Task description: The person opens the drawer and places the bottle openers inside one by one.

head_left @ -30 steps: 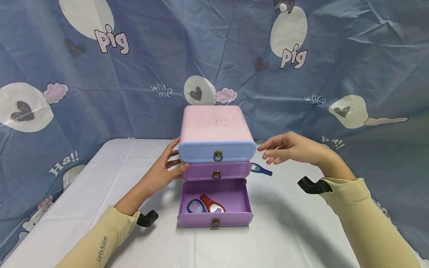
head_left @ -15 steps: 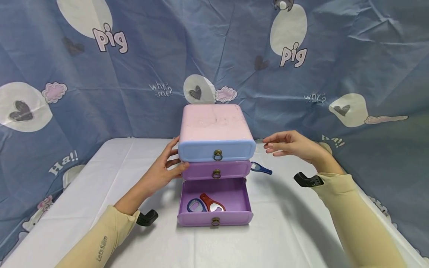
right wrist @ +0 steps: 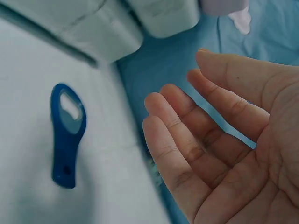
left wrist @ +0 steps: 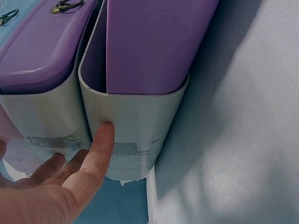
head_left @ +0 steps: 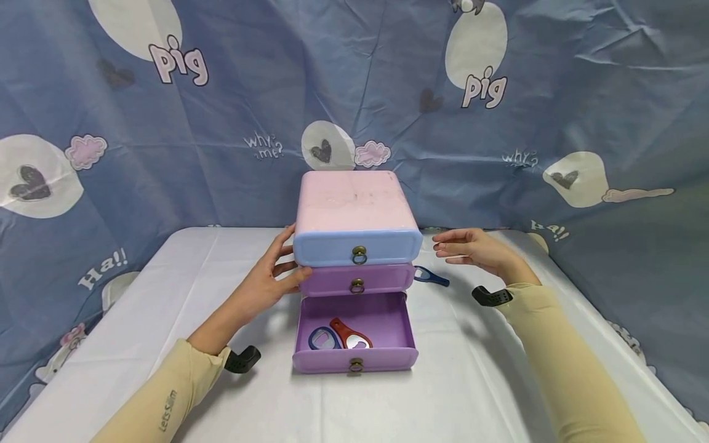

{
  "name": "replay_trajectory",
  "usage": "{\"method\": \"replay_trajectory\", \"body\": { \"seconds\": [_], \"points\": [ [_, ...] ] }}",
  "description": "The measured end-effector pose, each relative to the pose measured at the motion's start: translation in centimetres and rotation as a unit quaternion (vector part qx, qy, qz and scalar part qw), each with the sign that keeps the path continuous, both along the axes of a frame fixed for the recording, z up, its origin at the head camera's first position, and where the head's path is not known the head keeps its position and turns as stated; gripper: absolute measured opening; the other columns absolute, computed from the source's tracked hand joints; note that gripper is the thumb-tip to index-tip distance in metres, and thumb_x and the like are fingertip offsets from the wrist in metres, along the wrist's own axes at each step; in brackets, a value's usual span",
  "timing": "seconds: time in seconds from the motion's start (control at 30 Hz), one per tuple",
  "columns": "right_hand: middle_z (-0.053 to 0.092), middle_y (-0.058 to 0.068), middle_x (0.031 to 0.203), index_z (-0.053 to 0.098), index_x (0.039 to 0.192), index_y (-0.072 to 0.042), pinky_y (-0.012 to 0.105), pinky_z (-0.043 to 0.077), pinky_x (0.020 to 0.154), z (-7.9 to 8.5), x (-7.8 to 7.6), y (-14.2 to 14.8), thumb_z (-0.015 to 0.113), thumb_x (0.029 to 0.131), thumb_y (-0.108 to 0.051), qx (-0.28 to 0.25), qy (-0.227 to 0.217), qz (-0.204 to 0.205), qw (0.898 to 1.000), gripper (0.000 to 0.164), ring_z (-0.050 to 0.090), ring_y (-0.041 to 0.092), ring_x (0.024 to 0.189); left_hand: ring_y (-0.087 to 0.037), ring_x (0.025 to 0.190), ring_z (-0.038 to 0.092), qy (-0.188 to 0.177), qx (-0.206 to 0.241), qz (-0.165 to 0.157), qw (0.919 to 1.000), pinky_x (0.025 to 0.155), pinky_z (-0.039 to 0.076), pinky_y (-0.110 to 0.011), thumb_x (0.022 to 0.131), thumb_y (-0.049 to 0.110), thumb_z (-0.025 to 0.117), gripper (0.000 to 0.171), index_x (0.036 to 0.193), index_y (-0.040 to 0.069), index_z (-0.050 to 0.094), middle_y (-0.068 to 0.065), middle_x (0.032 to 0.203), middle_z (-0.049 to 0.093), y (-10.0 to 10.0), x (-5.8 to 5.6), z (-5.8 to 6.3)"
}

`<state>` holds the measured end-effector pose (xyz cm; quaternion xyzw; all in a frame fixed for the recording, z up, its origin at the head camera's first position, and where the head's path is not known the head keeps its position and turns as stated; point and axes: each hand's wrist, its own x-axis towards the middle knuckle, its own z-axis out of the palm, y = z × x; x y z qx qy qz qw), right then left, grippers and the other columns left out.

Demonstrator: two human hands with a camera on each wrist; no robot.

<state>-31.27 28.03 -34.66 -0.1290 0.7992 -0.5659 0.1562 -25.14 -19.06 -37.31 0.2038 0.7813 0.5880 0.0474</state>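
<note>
A small drawer cabinet (head_left: 356, 200) has a pink top, a blue upper drawer and two purple drawers. The bottom drawer (head_left: 382, 320) is pulled out and holds a blue bottle opener (head_left: 323, 338) and a red bottle opener (head_left: 350, 335). My left hand (head_left: 263, 286) rests spread fingers against the cabinet's left side; in the left wrist view a fingertip (left wrist: 106, 133) touches the pale casing. To the right of the cabinet, my right hand (head_left: 482, 252) hangs in the air with relaxed fingers, holding nothing. Another blue bottle opener (right wrist: 67, 135) lies on the table near it.
A white cloth (head_left: 471, 381) covers the table. Behind it hangs a blue printed curtain (head_left: 232, 184). Brass ring pulls (head_left: 356, 365) stick out from the drawer fronts. A black wrist camera (head_left: 492, 296) sits on my right sleeve, another (head_left: 242, 359) on my left.
My right hand first drew back a little from the cabinet, then came lower, its wrist and forearm swinging left. The left hand stays against the cabinet; the drawers have not moved.
</note>
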Motion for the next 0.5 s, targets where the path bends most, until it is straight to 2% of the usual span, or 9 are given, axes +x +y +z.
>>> {"method": "replay_trajectory", "body": {
  "seconds": [0.17, 0.33, 0.5],
  "points": [
    [0.075, -0.011, 0.119, 0.044, 0.155, 0.012, 0.025, 0.060, 0.099, -1.4, -0.7, 0.2, 0.060, 0.111, -0.012, -0.003, -0.019, -0.005, 1.000, 0.053, 0.073, 0.005, 0.112, -0.048, 0.155, 0.040, -0.001, 0.001, -0.001, 1.0000, 0.100, 0.061, -0.056, 0.105, 0.030, 0.073, 0.091, 0.169, 0.052, 0.013, -0.019, 0.172, 0.026, 0.1, 0.1, 0.1],
    [0.074, -0.001, 0.129, 0.037, 0.159, 0.013, 0.025, 0.059, 0.099, -2.4, -1.2, 0.3, 0.058, 0.111, -0.010, 0.001, -0.022, -0.009, 1.000, 0.056, 0.073, 0.004, 0.112, -0.049, 0.156, 0.039, -0.001, 0.003, 0.000, 1.0000, 0.101, 0.060, -0.057, 0.105, 0.030, 0.073, 0.091, 0.170, 0.051, 0.013, -0.019, 0.172, 0.026, 0.1, 0.2, 0.1],
    [0.075, 0.003, 0.131, 0.040, 0.157, 0.013, 0.023, 0.059, 0.094, -3.4, -1.8, 0.6, 0.057, 0.111, -0.010, 0.010, -0.028, -0.026, 0.999, 0.054, 0.073, 0.003, 0.108, -0.049, 0.155, 0.039, -0.001, 0.003, 0.001, 1.0000, 0.101, 0.060, -0.058, 0.105, 0.029, 0.073, 0.090, 0.170, 0.051, 0.013, -0.019, 0.172, 0.026, 0.1, 0.2, 0.1]
  ]
}}
